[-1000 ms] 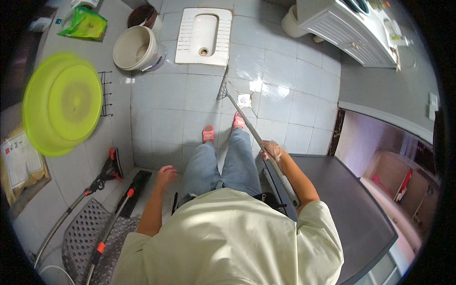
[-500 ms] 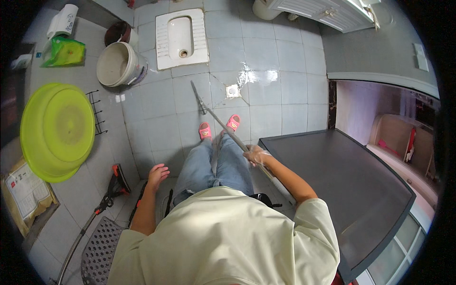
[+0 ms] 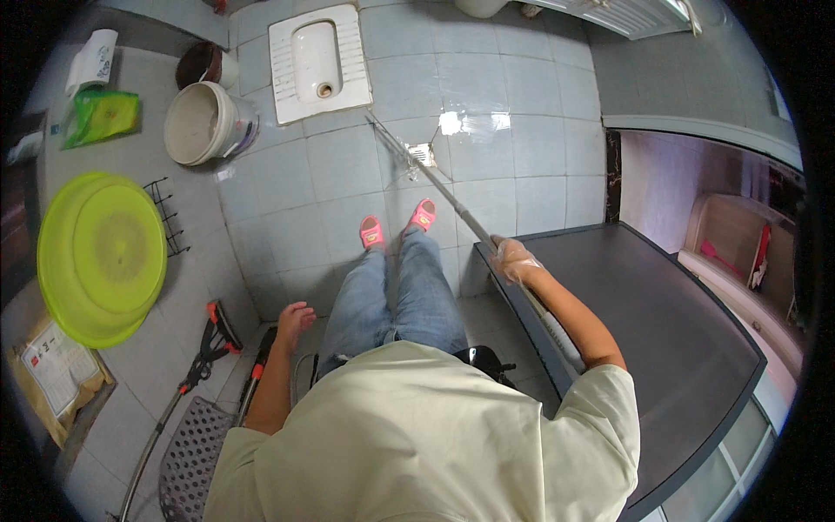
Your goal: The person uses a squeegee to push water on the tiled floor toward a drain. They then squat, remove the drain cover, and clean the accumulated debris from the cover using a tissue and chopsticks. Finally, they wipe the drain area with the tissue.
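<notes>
Now our right hand [image 3: 515,259] grips the pole [image 3: 463,209], its head [image 3: 393,142] (blurry, perhaps a squeegee) shifted to the drain [image 3: 421,155], bringing it within reach; our left hand [image 3: 297,320] curls loosely, empty.

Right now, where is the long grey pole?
In the head view, the pole is in the right hand, right of centre, slanting up-left toward the floor drain.

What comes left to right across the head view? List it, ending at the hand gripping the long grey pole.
Round lime-green plastic basin, white plastic bucket, bare left hand, pink open-toed slippers, right hand.
</notes>
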Demonstrator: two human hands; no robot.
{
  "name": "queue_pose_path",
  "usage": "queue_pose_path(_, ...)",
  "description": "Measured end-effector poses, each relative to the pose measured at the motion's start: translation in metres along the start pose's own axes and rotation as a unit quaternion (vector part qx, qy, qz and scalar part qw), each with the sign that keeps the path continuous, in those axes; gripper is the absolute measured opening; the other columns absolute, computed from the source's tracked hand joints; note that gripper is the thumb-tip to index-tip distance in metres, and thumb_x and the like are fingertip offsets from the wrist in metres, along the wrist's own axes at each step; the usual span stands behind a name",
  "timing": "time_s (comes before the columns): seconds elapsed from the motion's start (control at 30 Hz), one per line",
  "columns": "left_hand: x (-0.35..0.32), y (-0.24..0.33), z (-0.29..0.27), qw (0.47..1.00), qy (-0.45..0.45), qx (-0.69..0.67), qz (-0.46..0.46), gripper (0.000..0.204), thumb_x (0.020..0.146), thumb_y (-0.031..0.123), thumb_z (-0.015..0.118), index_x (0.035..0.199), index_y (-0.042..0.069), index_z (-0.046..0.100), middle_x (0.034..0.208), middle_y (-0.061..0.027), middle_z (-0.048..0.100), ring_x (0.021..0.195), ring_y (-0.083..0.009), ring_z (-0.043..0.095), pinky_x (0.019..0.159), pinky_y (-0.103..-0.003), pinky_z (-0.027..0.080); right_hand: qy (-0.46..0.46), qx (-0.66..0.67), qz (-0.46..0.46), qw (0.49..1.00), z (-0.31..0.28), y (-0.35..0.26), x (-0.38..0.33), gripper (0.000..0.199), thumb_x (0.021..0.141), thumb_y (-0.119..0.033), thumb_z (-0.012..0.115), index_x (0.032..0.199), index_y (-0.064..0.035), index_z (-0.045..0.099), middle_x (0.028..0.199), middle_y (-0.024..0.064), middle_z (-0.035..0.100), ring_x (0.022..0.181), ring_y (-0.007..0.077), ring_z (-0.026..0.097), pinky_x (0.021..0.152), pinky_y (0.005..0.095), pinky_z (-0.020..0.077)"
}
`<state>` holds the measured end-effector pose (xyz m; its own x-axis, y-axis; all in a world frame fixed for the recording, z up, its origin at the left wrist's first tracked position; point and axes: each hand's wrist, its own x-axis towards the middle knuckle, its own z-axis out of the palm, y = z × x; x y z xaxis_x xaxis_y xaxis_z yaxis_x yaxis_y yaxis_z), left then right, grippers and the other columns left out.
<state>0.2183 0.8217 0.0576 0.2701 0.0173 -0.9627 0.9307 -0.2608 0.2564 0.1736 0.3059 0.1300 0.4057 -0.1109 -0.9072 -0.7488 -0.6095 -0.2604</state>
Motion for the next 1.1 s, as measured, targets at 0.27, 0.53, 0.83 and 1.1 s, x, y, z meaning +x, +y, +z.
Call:
queue_pose_path(0.27, -0.013, 0.027, 0.044, 0.999, -0.01, -0.03, 0.025, 0.028, 0.081, 0.013, 0.051, 0.107, 0.005, 0.047, 0.095, -0.009, 0.058, 0.076, -0.0171, 0.059, 0.067, -0.029, 0.047, 0.151, -0.203, -0.024, 0.967, -0.037, -0.009, 0.097, 0.042, 0.08, -0.009, 0.041, 0.121, -0.002, 0.035, 0.086, 0.0229, 0.059, 0.083, 0.036, 0.058, 0.071, 0.0415, 0.0473)
queue_pose_path(0.53, -0.006, 0.014, 0.037, 0.999, -0.008, -0.024, 0.023, 0.031, 0.081, 0.015, 0.052, 0.11, 0.004, 0.045, 0.097, -0.0105, 0.056, 0.083, -0.0209, 0.058, 0.073, -0.033, 0.048, 0.044, -0.276, -0.021, 0.96, 0.014, 0.055, 0.054, 0.052, 0.083, -0.012, 0.041, 0.13, -0.0021, 0.021, 0.088, 0.0213, 0.06, 0.082, 0.0317, 0.06, 0.071, 0.0385, 0.0486)
queue_pose_path(0.83, -0.009, 0.01, 0.031, 1.0, 0.001, -0.012, -0.003, 0.033, 0.08, 0.014, 0.053, 0.11, 0.004, 0.045, 0.097, -0.0108, 0.057, 0.081, -0.0205, 0.058, 0.07, -0.032, 0.048, -0.011, -0.187, 0.065, 0.98, 0.053, 0.052, -0.014, 0.063, 0.08, -0.014, 0.047, 0.134, -0.0024, 0.017, 0.096, 0.0197, 0.059, 0.09, 0.0303, 0.058, 0.078, 0.0363, 0.046)
queue_pose_path(1.1, -0.011, 0.013, 0.021, 0.999, -0.01, -0.003, 0.03, 0.029, 0.081, 0.015, 0.052, 0.108, 0.006, 0.047, 0.097, -0.009, 0.058, 0.081, -0.0197, 0.059, 0.07, -0.03, 0.047, 0.059, -0.066, 0.095, 0.992, 0.079, 0.058, -0.002, 0.054, 0.08, -0.017, 0.046, 0.129, -0.0052, 0.029, 0.102, 0.0203, 0.056, 0.095, 0.0324, 0.055, 0.081, 0.0356, 0.045)
